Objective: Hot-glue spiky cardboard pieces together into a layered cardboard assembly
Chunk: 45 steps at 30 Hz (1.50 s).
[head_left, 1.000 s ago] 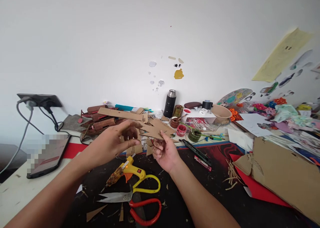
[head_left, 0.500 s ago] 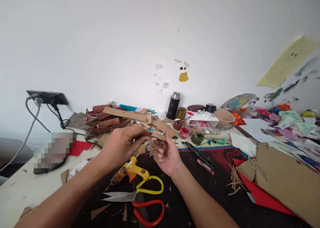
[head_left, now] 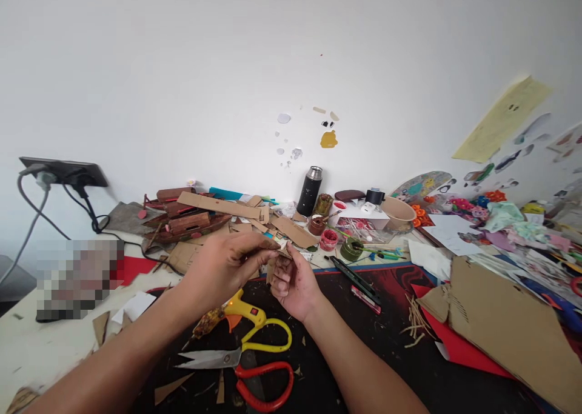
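Note:
My left hand (head_left: 227,262) pinches a small piece of brown cardboard (head_left: 284,252) between thumb and fingers. From the other side my right hand (head_left: 297,287) grips the same piece, its thumb on top and fingers curled under. Most of the cardboard is hidden by my fingers. Below the hands, a yellow glue gun (head_left: 245,308) lies on the black mat (head_left: 359,353), its switch glowing red. Scissors (head_left: 218,359) with one yellow and one red handle lie just in front of it, blades pointing left.
At the back left are brown model boats (head_left: 186,223) and cardboard scraps (head_left: 222,205). A black flask (head_left: 310,193), paint jars (head_left: 351,249) and a bowl (head_left: 398,213) stand behind. A utility knife (head_left: 352,277) lies right of my hands, near a large cardboard sheet (head_left: 504,317).
The whole scene has shifted a little left in view. The cardboard has been turned between my fingers and shows less of its face. Both hands still hold it.

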Each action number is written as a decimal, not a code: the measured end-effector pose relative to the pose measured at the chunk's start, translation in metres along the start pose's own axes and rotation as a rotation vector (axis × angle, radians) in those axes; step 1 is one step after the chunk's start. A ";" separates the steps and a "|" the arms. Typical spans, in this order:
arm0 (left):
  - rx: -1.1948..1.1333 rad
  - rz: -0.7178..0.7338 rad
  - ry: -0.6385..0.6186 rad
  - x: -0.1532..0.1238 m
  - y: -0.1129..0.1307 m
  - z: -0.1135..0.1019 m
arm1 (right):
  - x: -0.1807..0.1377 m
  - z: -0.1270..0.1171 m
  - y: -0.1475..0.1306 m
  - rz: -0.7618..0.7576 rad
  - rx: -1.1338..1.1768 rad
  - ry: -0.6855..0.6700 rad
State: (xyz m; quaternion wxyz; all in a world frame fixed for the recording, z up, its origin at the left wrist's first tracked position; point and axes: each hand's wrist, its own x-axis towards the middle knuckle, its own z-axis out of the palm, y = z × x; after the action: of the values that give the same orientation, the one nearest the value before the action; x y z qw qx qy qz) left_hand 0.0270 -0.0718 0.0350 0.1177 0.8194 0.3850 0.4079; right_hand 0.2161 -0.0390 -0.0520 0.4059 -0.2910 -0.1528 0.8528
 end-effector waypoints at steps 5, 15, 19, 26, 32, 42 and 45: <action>-0.036 -0.044 -0.014 0.001 0.003 -0.002 | 0.000 -0.001 0.000 -0.007 -0.028 -0.013; -0.045 -0.165 -0.180 -0.002 -0.011 -0.029 | -0.001 0.000 -0.003 -0.044 -0.018 0.018; 0.061 -0.168 -0.186 -0.004 -0.022 -0.030 | 0.000 -0.001 -0.004 -0.049 -0.009 0.022; 0.211 -0.081 -0.181 0.000 -0.024 -0.022 | -0.001 0.000 -0.003 -0.044 -0.029 0.009; 0.169 -0.001 -0.146 0.002 -0.027 -0.022 | -0.001 0.000 0.000 -0.038 -0.052 -0.007; 0.140 -0.260 0.092 0.006 -0.033 -0.064 | -0.006 0.002 -0.004 -0.048 -0.051 -0.058; 0.148 -0.270 -0.061 0.004 -0.057 -0.062 | -0.008 0.003 -0.003 -0.049 -0.074 -0.127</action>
State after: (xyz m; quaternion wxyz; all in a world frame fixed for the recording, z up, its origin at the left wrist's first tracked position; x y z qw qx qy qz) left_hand -0.0491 -0.0381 0.0484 0.1226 0.7786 0.5171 0.3338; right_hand 0.2198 -0.0438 -0.0453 0.4052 -0.2473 -0.2169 0.8530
